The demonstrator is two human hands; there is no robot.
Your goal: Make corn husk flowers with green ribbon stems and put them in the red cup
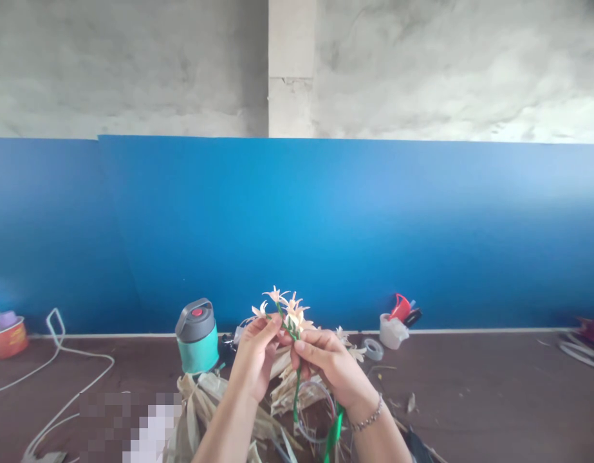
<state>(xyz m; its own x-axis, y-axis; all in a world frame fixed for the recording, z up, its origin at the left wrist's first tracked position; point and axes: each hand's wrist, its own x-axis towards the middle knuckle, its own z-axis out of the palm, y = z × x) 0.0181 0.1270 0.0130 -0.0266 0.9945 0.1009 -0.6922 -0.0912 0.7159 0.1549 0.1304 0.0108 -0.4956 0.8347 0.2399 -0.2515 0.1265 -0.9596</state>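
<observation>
Between my two hands stands a spray of pale peach artificial flowers (295,312) on a green-wrapped stem (297,392). With thumb and fingers, my left hand (259,350) pinches the spray near its left blossoms. My right hand (325,354) is closed on the stem just below the flower heads. A strip of green tape (333,437) hangs below my right hand. Under my wrists lie dry, straw-coloured husks (195,405), partly covered by my forearms. More pale blossoms (357,353) lie behind my right hand.
A teal container with a grey lid (198,344) stands left of my hands. To the right are a tape roll (373,349) and a white cup (393,331) with a red-handled item. A white cable (84,386) and an orange tub (8,339) lie far left. A blue panel (297,225) closes the back.
</observation>
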